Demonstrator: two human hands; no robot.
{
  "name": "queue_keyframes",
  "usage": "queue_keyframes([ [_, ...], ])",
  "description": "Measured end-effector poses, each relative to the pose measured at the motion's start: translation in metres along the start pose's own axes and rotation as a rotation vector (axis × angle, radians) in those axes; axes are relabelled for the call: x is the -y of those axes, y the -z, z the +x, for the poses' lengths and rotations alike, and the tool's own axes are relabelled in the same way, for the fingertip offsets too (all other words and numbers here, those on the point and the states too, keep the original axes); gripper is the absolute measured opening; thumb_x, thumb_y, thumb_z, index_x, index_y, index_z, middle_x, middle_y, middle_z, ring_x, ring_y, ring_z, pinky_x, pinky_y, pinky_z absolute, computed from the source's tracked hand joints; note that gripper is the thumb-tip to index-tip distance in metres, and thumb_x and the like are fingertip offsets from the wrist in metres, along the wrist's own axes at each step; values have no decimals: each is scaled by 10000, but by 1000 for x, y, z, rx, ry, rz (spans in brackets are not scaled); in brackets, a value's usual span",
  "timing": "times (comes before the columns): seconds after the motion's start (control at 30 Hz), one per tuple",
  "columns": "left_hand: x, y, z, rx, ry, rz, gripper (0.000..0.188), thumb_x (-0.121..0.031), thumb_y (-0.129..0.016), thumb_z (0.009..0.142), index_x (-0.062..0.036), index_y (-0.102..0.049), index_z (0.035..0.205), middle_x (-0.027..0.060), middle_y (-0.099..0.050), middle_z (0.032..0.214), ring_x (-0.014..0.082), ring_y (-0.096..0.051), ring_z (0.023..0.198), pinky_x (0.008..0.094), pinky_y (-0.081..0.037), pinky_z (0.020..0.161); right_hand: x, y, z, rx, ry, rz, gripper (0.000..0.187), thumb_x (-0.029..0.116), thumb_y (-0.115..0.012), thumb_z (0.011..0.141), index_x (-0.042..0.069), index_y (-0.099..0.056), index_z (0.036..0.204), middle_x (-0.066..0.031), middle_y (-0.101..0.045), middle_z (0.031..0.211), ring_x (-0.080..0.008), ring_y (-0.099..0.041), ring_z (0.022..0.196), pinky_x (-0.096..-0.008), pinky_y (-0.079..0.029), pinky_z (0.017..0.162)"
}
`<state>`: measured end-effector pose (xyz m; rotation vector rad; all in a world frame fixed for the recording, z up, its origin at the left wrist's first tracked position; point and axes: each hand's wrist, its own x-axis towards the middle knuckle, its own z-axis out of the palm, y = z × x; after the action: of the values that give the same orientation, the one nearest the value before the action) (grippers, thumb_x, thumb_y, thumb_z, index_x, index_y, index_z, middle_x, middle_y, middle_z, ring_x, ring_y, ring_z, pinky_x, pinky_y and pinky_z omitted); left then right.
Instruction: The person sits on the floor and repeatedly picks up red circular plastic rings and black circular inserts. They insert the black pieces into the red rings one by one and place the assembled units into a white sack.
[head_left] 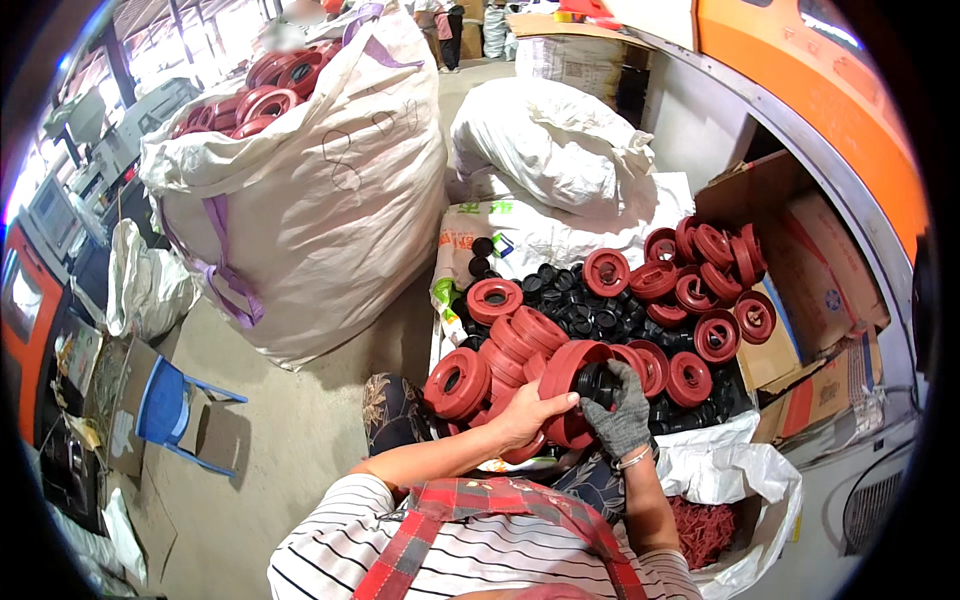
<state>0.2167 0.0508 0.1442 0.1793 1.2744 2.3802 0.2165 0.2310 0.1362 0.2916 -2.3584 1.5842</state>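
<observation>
My bare left hand (pixel 528 412) is closed round the lower left side of a dark red plastic ring (pixel 566 370), held tilted on its edge above my lap. At the opening on the right side of that ring, my right hand (pixel 620 412), in a grey knitted glove, has its fingers wrapped round a black ribbed plastic piece (pixel 597 380). The gloved fingers hide part of it, and I cannot tell how deep it sits in the ring. Just beyond my hands lie stacked red rings (pixel 459 383) and a heap of small black plastic pieces (pixel 578 310).
A tall white bulk sack (pixel 320 190) full of red rings stands at the left. Ahead lies a crumpled white sack (pixel 545 140). More red parts (pixel 655 280) and cardboard boxes (pixel 825 265) are on the right. Red scraps (pixel 700 530) fill a bag beside me; a blue stool (pixel 165 405) stands left.
</observation>
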Motion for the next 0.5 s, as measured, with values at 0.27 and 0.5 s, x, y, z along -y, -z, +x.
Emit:
queue_keyframes([
  [0.27,-26,10,-29,-69,-33,382,583,-291,-723,791,11,-492,1234,65,-574,1135,150,-533,1016,305,-424,905,13,-11,-4,151,204,-414,794,234,-778,553,31,-455,1249,-205,-508,1179,-403,-461,1120,-461,-406,953],
  [0.5,-37,25,-24,-50,-5,724,565,-313,-748,761,1,-544,1184,76,-622,1063,148,-570,963,304,-458,864,0,-18,-9,206,391,-423,794,235,-773,549,9,-456,1241,-217,-483,1224,-407,-452,1142,-474,-367,1001],
])
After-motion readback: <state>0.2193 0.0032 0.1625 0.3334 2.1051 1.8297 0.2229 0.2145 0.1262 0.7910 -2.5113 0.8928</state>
